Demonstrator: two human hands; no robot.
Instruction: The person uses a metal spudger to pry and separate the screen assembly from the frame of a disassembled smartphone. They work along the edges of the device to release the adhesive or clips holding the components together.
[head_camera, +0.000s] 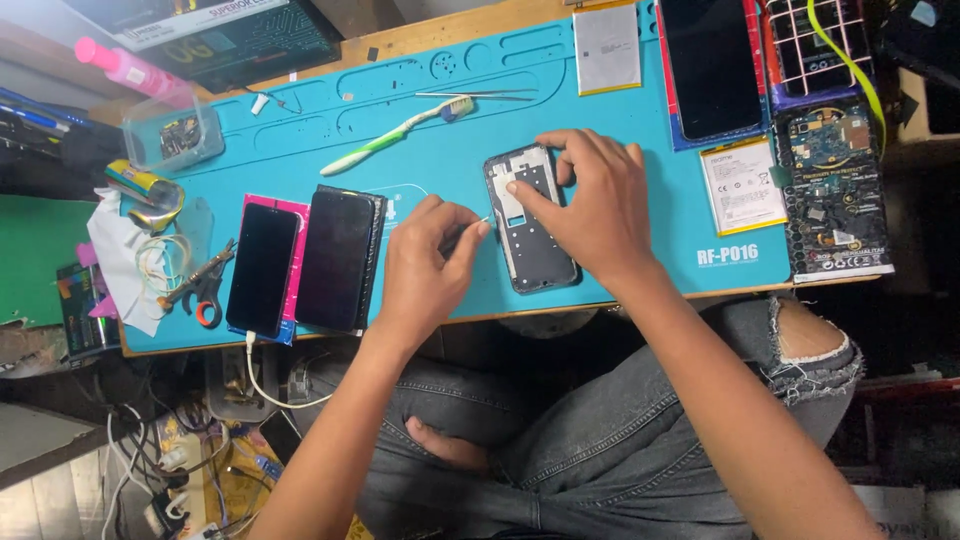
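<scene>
An opened phone frame (530, 240), dark grey with a bare inner chassis, lies on the teal work mat (440, 150) near its front edge. My right hand (590, 205) rests on the frame's right side, its forefinger pressing the upper middle. My left hand (430, 265) pinches a thin light-coloured tool (478, 222) whose tip points at the frame's left edge.
Two dark phones (263, 265) (340, 258) lie left of my hands, one with a white cable. A green-white toothbrush (395, 135), tweezers (475, 96), flat batteries (742, 185), more phones (712, 65) and a circuit board (835, 190) sit on the mat. Small pliers (200, 285) lie at left.
</scene>
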